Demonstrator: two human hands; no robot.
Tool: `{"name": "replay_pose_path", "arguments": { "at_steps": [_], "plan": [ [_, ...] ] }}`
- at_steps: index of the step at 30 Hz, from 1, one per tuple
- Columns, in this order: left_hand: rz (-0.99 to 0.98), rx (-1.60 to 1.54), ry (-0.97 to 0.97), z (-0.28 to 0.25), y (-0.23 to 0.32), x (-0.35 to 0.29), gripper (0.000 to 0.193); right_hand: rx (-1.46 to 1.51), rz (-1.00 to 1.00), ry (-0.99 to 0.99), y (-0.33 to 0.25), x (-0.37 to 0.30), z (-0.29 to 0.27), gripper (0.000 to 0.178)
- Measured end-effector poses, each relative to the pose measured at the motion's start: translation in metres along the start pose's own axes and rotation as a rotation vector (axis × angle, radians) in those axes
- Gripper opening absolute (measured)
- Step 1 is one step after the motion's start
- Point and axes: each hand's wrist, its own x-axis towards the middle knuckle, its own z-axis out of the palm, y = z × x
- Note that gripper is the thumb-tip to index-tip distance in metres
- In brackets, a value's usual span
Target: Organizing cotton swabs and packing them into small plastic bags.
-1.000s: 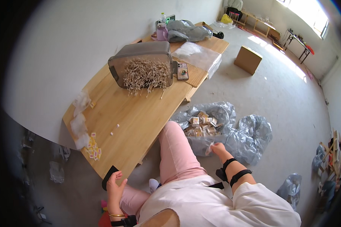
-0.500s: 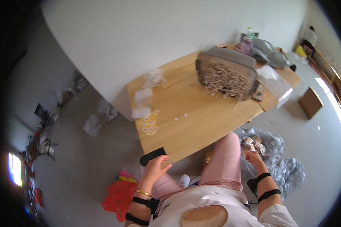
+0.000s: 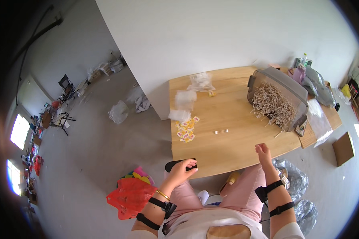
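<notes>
At the table's front left corner, my left hand (image 3: 182, 172) rests beside a flat black object (image 3: 174, 163), thumb and fingers apart and nothing held. My right hand (image 3: 263, 153) hovers over the front edge, its fingers bunched together; anything in them is too small to make out. Between the hands, farther in, a few cotton swabs (image 3: 221, 131) lie on the wooden table (image 3: 231, 153). A grey translucent bin (image 3: 281, 81) lies tipped on its side, and a mass of cotton swabs (image 3: 273, 102) spills from it. Small yellow-and-white cards (image 3: 186, 129) are heaped at the left edge.
Clear plastic packs (image 3: 185, 99) and a plastic bag (image 3: 202, 81) lie at the back left. A bottle (image 3: 304, 59) and grey bags (image 3: 319, 85) stand at the back right. Grey plastic bags (image 3: 297, 179) and a red bag (image 3: 131, 197) are on the floor beside my legs.
My right hand has risen from the grey plastic bag to the table's front edge. My left hand stays by the black object. The whole view has swung left.
</notes>
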Motion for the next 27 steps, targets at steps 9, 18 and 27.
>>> {"name": "replay_pose_path", "arguments": {
  "at_steps": [9, 18, 27],
  "plan": [
    [-0.015, 0.197, 0.255, -0.042, -0.027, 0.104, 0.043, -0.557, -0.278, 0.126, -0.026, 0.02, 0.089, 0.03],
    [-0.015, 0.503, 0.227, -0.04, -0.066, 0.231, 0.052, -0.905, -0.33, 0.178, -0.017, 0.012, 0.11, 0.049],
    [-0.155, 0.865, 0.208, -0.009, -0.087, 0.313, 0.047, -0.93, -0.314, 0.157, -0.027, 0.013, 0.112, 0.048]
  ]
}}
